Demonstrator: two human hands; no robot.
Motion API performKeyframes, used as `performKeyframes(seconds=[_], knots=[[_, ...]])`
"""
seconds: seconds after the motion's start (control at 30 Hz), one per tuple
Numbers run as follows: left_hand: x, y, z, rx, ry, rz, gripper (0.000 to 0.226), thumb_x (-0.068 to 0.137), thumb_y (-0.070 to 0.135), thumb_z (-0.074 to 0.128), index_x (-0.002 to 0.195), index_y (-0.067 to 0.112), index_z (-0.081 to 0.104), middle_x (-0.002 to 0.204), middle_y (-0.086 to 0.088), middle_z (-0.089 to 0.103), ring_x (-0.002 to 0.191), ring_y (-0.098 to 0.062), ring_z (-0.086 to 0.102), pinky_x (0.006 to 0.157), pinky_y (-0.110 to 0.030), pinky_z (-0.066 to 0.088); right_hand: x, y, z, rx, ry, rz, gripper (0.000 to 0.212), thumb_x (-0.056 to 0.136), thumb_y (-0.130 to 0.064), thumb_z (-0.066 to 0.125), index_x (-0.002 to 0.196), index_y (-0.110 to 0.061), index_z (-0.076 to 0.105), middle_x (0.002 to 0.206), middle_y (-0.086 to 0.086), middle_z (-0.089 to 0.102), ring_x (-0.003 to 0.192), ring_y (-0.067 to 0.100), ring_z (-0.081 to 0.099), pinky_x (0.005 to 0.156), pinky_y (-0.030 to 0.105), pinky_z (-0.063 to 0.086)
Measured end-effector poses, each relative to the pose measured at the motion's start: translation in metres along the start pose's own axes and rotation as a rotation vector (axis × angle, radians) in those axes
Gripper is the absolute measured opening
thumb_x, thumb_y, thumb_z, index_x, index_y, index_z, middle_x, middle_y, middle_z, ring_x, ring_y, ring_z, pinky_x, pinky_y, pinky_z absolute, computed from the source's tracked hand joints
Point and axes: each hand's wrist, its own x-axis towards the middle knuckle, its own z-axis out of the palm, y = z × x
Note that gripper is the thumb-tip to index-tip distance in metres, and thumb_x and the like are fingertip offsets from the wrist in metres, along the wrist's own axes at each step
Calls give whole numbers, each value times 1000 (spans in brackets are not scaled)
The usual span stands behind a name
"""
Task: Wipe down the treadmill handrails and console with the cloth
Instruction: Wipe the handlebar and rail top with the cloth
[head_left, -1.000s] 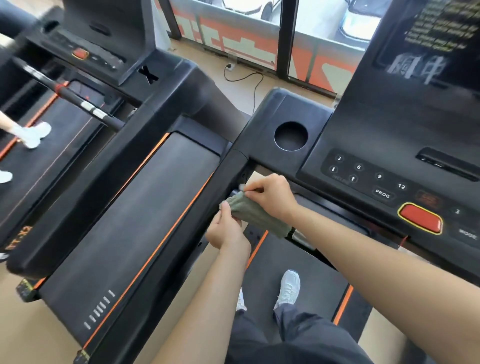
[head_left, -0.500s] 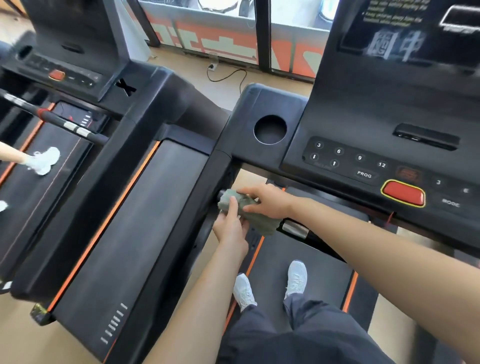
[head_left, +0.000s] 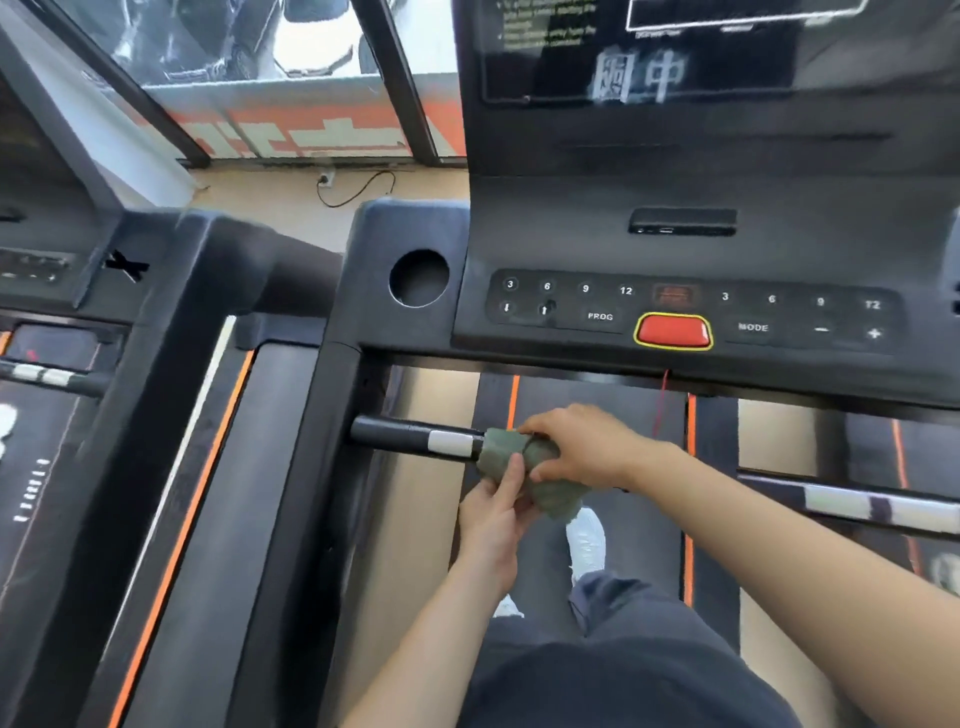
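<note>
While the person stood on the treadmill belt (head_left: 644, 535), the grey-green cloth (head_left: 524, 467) was found wrapped round the left handrail (head_left: 400, 434), just below frame centre. The right hand (head_left: 582, 447) lay over the top of the cloth, its fingers curled round fabric and bar together. The left hand (head_left: 493, 512) came up from 6 o'clock and pinched the cloth's lower fold, with its thumb pressed against the fabric. Neither hand was free.

Toward 9 o'clock from the cloth, the silver sensor plate (head_left: 449, 443) and the black end of the rail stood uncovered.

Progress was judged early to middling. Wiping of the left handrail was in hand. Whether its uncovered length had been cleaned could not be told from this view.

The right handrail (head_left: 872, 506), at 3 o'clock, carried neither cloth nor hand. The console (head_left: 571, 234), at 12 to 1 o'clock, was likewise unattended, as were its red stop button (head_left: 672, 331) and the cup holder (head_left: 418, 278) at 11 o'clock. Its face showed a dull grey cast that suggested dust, though blur prevented certainty.

Items judged outstanding were the right handrail and the whole console.
</note>
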Motion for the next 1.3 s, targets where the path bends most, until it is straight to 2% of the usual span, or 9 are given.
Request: performKeyframes(seconds=[0.13,0.3,0.47,0.6,0.7,0.77,0.87,1.13,1.3], knots=[[-1,-12,-7,225,130,109,31,86,37,81,109,18,71,106,-7,77,100,-25,74,93,-47,59,-30,8,10,-38,98,99,55,87,-44,68,139,-37,50,126,-1,67,115,30,59,89,38,48],[-12,9,-12,496,383,412,33,78,35,86,93,23,59,86,-1,66,79,-23,65,85,-57,56,-52,-10,35,0,360,80,67,77,-12,77,139,-21,52,132,2,62,119,29,58,98,42,46],[-13,49,-6,767,50,738,11,90,15,75,94,22,68,85,8,69,77,-6,63,80,-34,55,-82,-37,88,191,954,137,37,78,-9,76,114,-16,70,113,-5,67,102,22,59,85,38,48],[16,68,4,1142,-298,929,18,92,27,67,108,25,74,107,10,73,99,-13,66,91,-31,51,-90,-65,119,923,941,547,24,86,-11,76,106,-22,71,104,-13,70,94,5,66,86,28,54],[28,73,24,1481,-590,848,32,99,29,62,131,26,68,132,8,67,122,-13,59,100,-20,39,-79,-70,127,1573,906,771,25,92,-16,73,116,-11,68,108,1,73,99,17,70,84,36,59],[35,70,36,1724,-704,797,39,103,37,53,141,32,59,142,8,61,131,-16,54,104,-30,43,-68,-71,126,1911,873,784,27,95,-21,69,119,-8,66,112,8,71,98,24,69,79,37,59],[37,65,47,1920,-740,771,34,104,43,45,132,31,59,132,2,66,123,-28,58,92,-42,50,-52,-77,119,2168,858,718,25,99,-26,63,116,-9,66,111,10,72,101,28,67,78,39,57],[38,58,57,1858,-726,951,20,99,38,54,98,27,70,94,-3,73,95,-31,62,74,-36,45,-34,-77,91,2392,1153,742,22,102,-13,57,118,0,65,85,15,75,76,26,72,61,36,61],[40,49,70,1789,-709,964,27,94,44,60,78,23,66,71,3,65,78,-25,60,65,-35,43,-47,-73,84,2364,1317,810,19,98,-8,62,114,2,66,100,20,72,84,29,70,82,41,58]])
